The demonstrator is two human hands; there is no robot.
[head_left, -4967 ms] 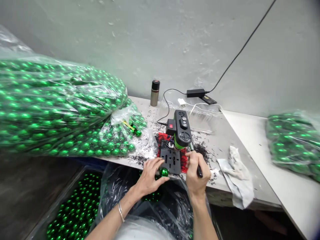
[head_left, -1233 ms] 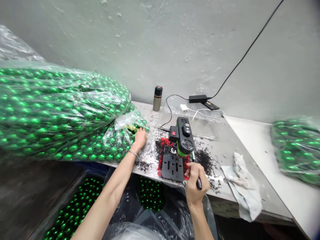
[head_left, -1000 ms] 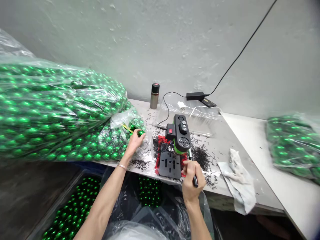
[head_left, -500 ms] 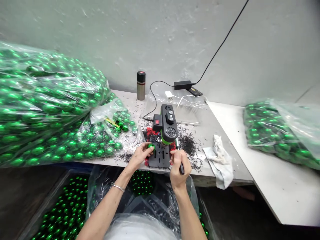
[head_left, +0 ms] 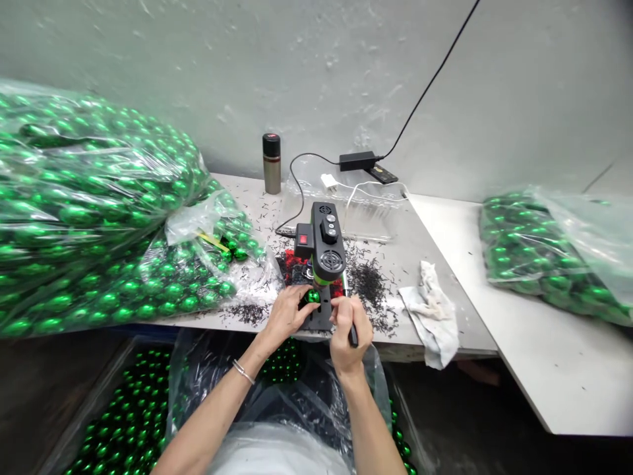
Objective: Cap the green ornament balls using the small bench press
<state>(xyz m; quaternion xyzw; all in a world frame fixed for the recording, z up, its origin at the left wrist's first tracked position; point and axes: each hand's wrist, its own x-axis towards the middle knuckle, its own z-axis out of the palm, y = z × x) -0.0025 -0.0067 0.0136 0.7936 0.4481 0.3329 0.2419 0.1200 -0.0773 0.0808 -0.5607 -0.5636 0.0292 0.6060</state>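
The glossy green ball (head_left: pixel 311 296) sat just under the near end of the black twin-grille device (head_left: pixel 328 234); being smooth and round, it could probably have slipped away if the pinch slackened. The black-handled tool (head_left: pixel 353 336), slanted beside the device's near right, might have knocked the housing had that wrist swung inward. The left hand (head_left: pixel 289 313) reached in from the device's near left, fingers on the ball's far side, thumb on its near side. The right hand (head_left: pixel 350 328), at the device's near right, was curled into a fist around the tool.
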